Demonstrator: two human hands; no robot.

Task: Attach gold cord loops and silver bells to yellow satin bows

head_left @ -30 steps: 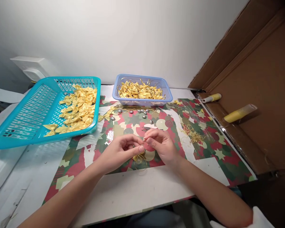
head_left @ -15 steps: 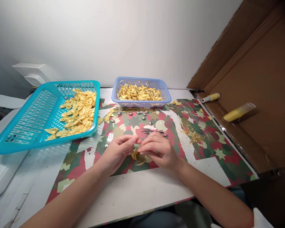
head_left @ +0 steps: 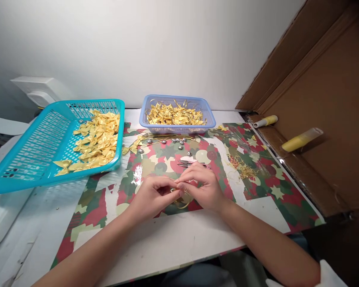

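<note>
My left hand (head_left: 155,196) and my right hand (head_left: 201,186) meet over the front of the patterned sheet, fingertips pinched together. Between them is a small yellow ribbon bow with gold cord, mostly hidden by the fingers. A loop of the gold cord (head_left: 183,206) hangs out below the fingertips. Just behind my right hand lies a pair of thread snips (head_left: 183,164), partly covered by it. Several silver jingle bells (head_left: 180,147) are scattered farther back, near a bundle of gold cords (head_left: 158,137).
A turquoise basket (head_left: 122,131) of yellow bows stands at left. Against the wall, a blue-violet basket (head_left: 179,129) holds bows with gold cord loops. Cord scraps (head_left: 242,166) lie at right, beside a cardboard wall (head_left: 322,99) with two yellowish tubes (head_left: 301,139).
My fingertips have come together, my left thumb moving right and slightly down. The yellow bow, partly visible before, is now mostly covered. The view has shifted slightly.
</note>
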